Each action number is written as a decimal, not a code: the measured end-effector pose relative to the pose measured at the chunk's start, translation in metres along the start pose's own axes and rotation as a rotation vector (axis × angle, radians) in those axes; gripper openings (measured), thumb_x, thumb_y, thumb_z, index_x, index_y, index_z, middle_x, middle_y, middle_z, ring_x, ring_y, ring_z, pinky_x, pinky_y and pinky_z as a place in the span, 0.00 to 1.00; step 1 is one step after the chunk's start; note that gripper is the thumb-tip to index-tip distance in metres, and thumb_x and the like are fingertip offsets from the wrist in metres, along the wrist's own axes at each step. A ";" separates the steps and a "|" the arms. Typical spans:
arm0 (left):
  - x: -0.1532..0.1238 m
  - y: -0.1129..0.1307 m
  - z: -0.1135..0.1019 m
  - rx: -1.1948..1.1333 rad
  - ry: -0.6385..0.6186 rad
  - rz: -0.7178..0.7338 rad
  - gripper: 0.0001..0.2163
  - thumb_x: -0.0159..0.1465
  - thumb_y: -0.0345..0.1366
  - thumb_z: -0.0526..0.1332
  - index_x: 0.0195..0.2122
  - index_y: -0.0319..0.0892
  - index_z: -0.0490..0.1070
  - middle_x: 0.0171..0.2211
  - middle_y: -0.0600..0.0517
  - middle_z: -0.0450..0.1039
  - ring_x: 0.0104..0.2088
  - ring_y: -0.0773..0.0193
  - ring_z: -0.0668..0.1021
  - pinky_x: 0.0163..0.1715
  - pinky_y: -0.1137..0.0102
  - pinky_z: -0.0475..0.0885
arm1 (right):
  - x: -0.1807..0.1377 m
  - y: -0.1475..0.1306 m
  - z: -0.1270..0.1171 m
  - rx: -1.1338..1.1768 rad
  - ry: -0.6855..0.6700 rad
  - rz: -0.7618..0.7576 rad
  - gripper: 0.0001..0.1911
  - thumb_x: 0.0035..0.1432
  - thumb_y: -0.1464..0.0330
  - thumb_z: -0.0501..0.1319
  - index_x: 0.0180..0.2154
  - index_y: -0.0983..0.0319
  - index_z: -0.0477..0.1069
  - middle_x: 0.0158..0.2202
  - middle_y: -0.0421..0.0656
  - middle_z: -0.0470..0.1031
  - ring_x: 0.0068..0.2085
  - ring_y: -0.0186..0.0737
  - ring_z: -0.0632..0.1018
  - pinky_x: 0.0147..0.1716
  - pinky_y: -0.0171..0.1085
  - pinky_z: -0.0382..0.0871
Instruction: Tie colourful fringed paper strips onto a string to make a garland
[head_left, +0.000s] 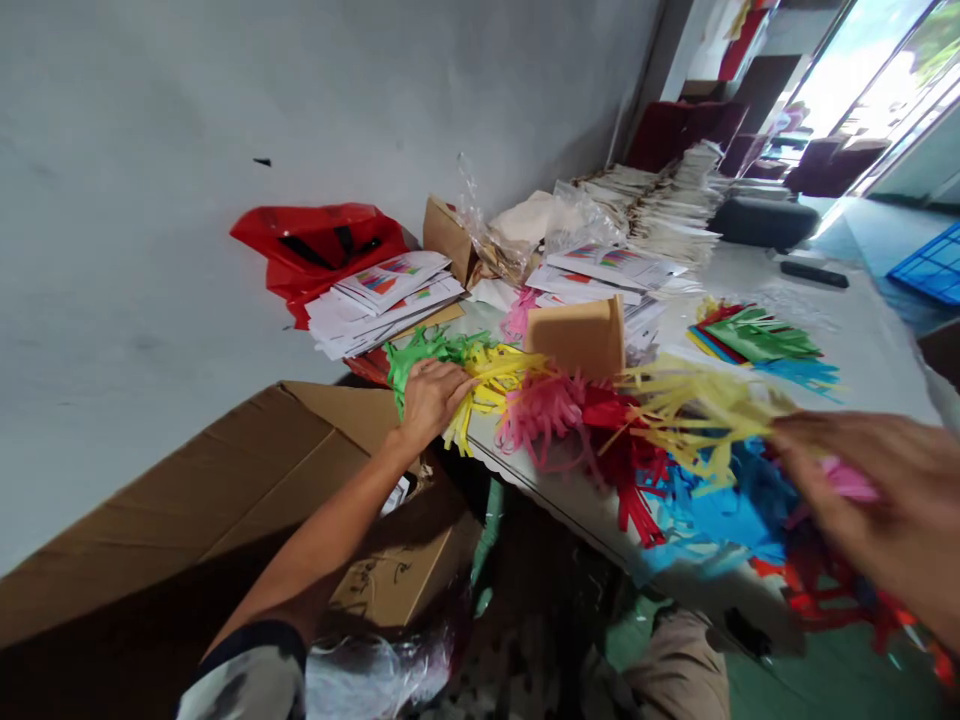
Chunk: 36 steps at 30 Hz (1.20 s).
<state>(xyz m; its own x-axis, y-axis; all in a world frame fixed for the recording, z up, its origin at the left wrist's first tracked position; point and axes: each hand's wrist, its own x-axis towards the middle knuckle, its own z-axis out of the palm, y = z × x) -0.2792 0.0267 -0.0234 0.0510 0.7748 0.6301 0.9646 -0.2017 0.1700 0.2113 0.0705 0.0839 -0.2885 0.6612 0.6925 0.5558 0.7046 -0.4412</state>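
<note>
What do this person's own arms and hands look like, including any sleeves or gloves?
The left hand is bare, with no glove. That arm has a short, pale grey sleeve with darker patches and a dark hem. The right hand is ungloved too, but blurred; its sleeve is out of view.

The head view looks forward and down, from close above the near edge of the tabletop [877, 340]; the wall [360, 100] beyond fills its upper left.
</note>
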 end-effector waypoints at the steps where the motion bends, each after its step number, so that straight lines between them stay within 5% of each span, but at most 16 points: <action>1: 0.000 0.000 0.000 -0.017 0.003 -0.001 0.15 0.75 0.45 0.58 0.37 0.47 0.81 0.38 0.50 0.83 0.39 0.56 0.80 0.53 0.56 0.67 | -0.011 0.008 0.006 -0.126 -0.137 -0.107 0.08 0.60 0.56 0.67 0.41 0.40 0.83 0.39 0.49 0.85 0.45 0.57 0.82 0.52 0.59 0.65; 3: -0.001 0.003 0.000 -0.028 -0.008 0.004 0.15 0.75 0.46 0.58 0.38 0.47 0.81 0.38 0.49 0.82 0.40 0.56 0.80 0.52 0.58 0.68 | -0.028 0.025 0.019 -0.289 -0.355 -0.265 0.11 0.63 0.55 0.61 0.43 0.38 0.82 0.40 0.46 0.86 0.39 0.58 0.83 0.43 0.60 0.68; 6: -0.002 0.010 0.000 -0.024 -0.021 0.007 0.15 0.75 0.47 0.58 0.42 0.48 0.83 0.39 0.49 0.81 0.41 0.57 0.80 0.51 0.59 0.68 | -0.033 0.029 0.042 -0.360 -0.426 -0.312 0.14 0.62 0.55 0.63 0.48 0.41 0.81 0.43 0.47 0.86 0.39 0.61 0.83 0.39 0.60 0.69; 10: -0.003 0.022 -0.001 -0.061 -0.004 0.020 0.13 0.74 0.47 0.60 0.46 0.50 0.83 0.41 0.48 0.80 0.43 0.56 0.80 0.51 0.59 0.68 | -0.004 -0.023 0.087 -0.354 -0.365 -0.239 0.12 0.67 0.62 0.62 0.49 0.52 0.80 0.47 0.49 0.85 0.44 0.56 0.82 0.45 0.53 0.68; 14: -0.003 0.032 -0.003 -0.093 0.003 0.044 0.11 0.74 0.45 0.61 0.43 0.48 0.82 0.42 0.48 0.82 0.44 0.57 0.80 0.52 0.60 0.68 | 0.031 -0.079 0.162 -0.186 -0.463 -0.289 0.09 0.69 0.66 0.61 0.46 0.56 0.80 0.50 0.49 0.82 0.49 0.51 0.78 0.48 0.47 0.67; 20: -0.003 0.035 -0.006 -0.163 -0.020 0.063 0.11 0.73 0.46 0.62 0.42 0.48 0.82 0.42 0.49 0.83 0.44 0.57 0.81 0.52 0.59 0.68 | 0.043 -0.091 0.249 -0.111 -0.504 -0.230 0.12 0.71 0.61 0.63 0.50 0.60 0.77 0.53 0.49 0.78 0.50 0.44 0.78 0.53 0.47 0.74; 23: -0.006 0.034 -0.006 -0.182 -0.004 0.033 0.11 0.73 0.46 0.62 0.45 0.49 0.82 0.44 0.49 0.82 0.45 0.57 0.81 0.52 0.59 0.68 | 0.043 -0.083 0.263 -0.126 -0.520 -0.239 0.15 0.72 0.57 0.62 0.51 0.61 0.75 0.51 0.46 0.78 0.47 0.41 0.79 0.50 0.46 0.77; 28: -0.015 0.035 -0.005 -0.314 0.118 -0.190 0.12 0.70 0.47 0.66 0.48 0.46 0.78 0.44 0.48 0.79 0.43 0.58 0.80 0.47 0.62 0.72 | 0.047 -0.074 0.268 -0.174 -0.537 -0.250 0.11 0.69 0.69 0.61 0.32 0.62 0.77 0.31 0.44 0.78 0.33 0.39 0.73 0.37 0.39 0.64; 36: -0.019 0.031 0.005 -0.397 0.065 -0.231 0.08 0.74 0.41 0.60 0.44 0.46 0.78 0.41 0.48 0.79 0.45 0.58 0.79 0.47 0.63 0.73 | 0.047 -0.082 0.262 -0.172 -0.539 -0.328 0.11 0.65 0.76 0.60 0.32 0.61 0.78 0.32 0.45 0.80 0.34 0.42 0.73 0.39 0.39 0.58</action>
<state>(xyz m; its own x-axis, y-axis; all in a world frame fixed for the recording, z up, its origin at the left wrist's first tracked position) -0.2493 0.0090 -0.0335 -0.1821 0.7896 0.5859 0.7745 -0.2520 0.5803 -0.0522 0.1113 0.0035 -0.7898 0.4868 0.3732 0.4761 0.8701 -0.1274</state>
